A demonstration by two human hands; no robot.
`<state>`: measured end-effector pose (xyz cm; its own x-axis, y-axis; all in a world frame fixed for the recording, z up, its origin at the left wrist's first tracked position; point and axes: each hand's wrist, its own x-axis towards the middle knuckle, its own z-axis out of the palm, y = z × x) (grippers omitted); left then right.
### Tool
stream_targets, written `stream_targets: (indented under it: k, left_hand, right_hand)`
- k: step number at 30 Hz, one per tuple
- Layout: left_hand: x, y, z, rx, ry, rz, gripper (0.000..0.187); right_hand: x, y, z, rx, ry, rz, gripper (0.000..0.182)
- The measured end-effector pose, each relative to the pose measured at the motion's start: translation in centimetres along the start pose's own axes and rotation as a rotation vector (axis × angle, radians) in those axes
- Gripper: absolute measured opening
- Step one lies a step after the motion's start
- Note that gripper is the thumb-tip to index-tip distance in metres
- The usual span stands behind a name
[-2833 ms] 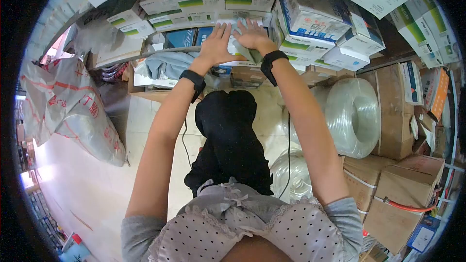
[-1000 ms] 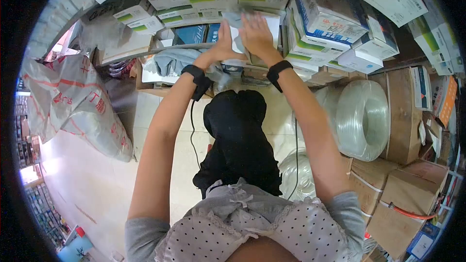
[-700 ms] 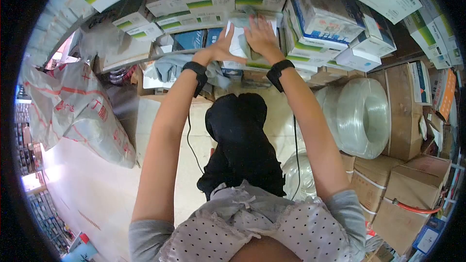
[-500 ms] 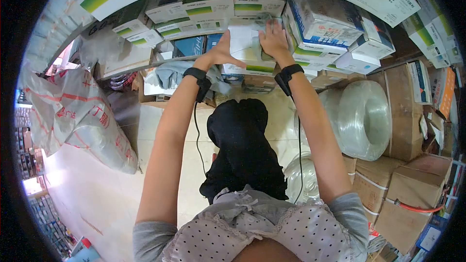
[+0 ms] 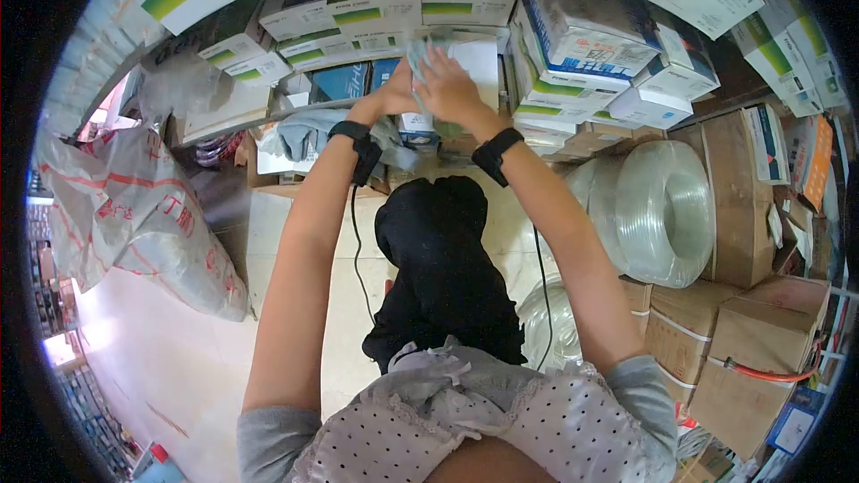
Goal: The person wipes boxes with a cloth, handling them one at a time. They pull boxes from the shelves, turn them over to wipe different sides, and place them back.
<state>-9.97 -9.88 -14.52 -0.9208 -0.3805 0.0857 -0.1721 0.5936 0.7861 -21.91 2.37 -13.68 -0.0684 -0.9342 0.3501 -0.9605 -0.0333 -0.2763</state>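
Observation:
My right hand point(image 5: 450, 94) is over the shelf edge, its fingers blurred around a thin, pale greenish cloth point(image 5: 418, 63). Close against it on the left is my left hand point(image 5: 386, 97), its fingers largely hidden behind the cloth and my right hand. A plain white box point(image 5: 479, 63) lies just beyond and right of my right hand. Behind it stand stacked white boxes with green stripes point(image 5: 465, 7). A blue box point(image 5: 340, 82) lies left of my left hand.
A grey-blue cloth point(image 5: 309, 132) hangs over the shelf edge. Right are a dusty box point(image 5: 586, 22), coiled clear tubing point(image 5: 667, 215) and cardboard cartons point(image 5: 756, 362). A large plastic sack point(image 5: 148, 219) stands left on the pale floor point(image 5: 179, 349).
My right hand has left the white box's surface and moved left with the thin cloth, up against my left hand. My left hand's spread fingers are now mostly hidden. The view has shifted slightly.

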Motion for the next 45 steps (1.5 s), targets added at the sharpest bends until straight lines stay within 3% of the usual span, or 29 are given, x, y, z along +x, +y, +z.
stream_targets:
  k: [1, 6, 7, 10, 13, 16, 19, 21, 23, 26, 29, 32, 36, 39, 42, 45]
  left_hand:
    - [0.0, 0.4, -0.1, 0.012, -0.006, 0.003, 0.129]
    - [-0.8, 4.0, -0.7, 0.04, -0.056, -0.093, 0.126]
    - [-1.3, 6.1, -1.3, 0.029, -0.085, -0.187, 0.129]
    - [-1.0, 4.6, -0.9, 0.081, -0.073, -0.076, 0.134]
    - [-0.8, 4.0, -1.0, 0.114, -0.133, -0.116, 0.143]
    - [-0.7, 2.8, -0.3, 0.119, -0.088, -0.252, 0.137]
    - [-0.4, 0.7, -0.1, 0.134, -0.043, -0.028, 0.131]
    - [0.0, -2.7, 1.2, 0.352, -0.082, 0.064, 0.124]
    - [-1.0, -3.0, 1.3, 0.221, 0.066, 0.125, 0.105]
    - [-2.6, 1.0, 1.5, -0.135, 0.237, 0.031, 0.101]
    - [-2.7, 1.6, 1.4, -0.032, 0.208, -0.114, 0.104]
    - [-4.0, 4.8, 1.8, -0.046, 0.309, -0.201, 0.108]
    - [-4.1, 2.5, 3.8, -0.248, 0.405, -0.062, 0.102]
    - [-4.4, 2.7, 4.4, -0.301, 0.417, -0.096, 0.1]
    - [-4.1, -0.9, 5.0, -0.228, 0.432, 0.029, 0.078]
    - [-3.9, -4.6, 5.4, 0.141, 0.382, 0.24, 0.052]
  right_hand:
    - [-0.3, 0.1, 0.1, -0.022, 0.084, -0.048, 0.053]
    - [-2.2, 3.4, -3.1, -0.008, -0.101, 0.002, 0.053]
    - [-2.6, 3.9, -3.6, -0.014, -0.123, 0.028, 0.053]
    - [-3.2, 5.6, -4.9, -0.149, -0.168, 0.233, 0.053]
    - [-3.1, 5.4, -3.1, -0.218, -0.075, 0.27, 0.053]
    - [-1.8, 3.1, -2.6, -0.256, -0.06, 0.298, 0.053]
    - [-0.1, -0.5, -1.0, -0.174, 0.058, 0.259, 0.052]
    - [0.5, -2.0, 0.4, -0.129, 0.141, 0.188, 0.049]
    - [1.9, -2.5, 1.9, -0.106, 0.208, 0.102, 0.046]
    - [1.0, -0.2, 2.0, 0.072, 0.272, -0.1, 0.042]
    - [-0.6, 1.5, -0.4, 0.13, 0.167, -0.115, 0.041]
    - [-2.1, 3.2, -1.8, -0.092, 0.115, -0.02, 0.045]
    - [-1.7, 2.9, -1.4, -0.272, 0.136, 0.149, 0.046]
    - [-0.4, 1.5, -0.5, -0.262, 0.143, 0.198, 0.046]
    - [0.6, 0.3, 0.3, -0.129, 0.131, 0.007, 0.047]
    - [1.4, -2.6, 1.7, -0.053, 0.091, -0.125, 0.043]
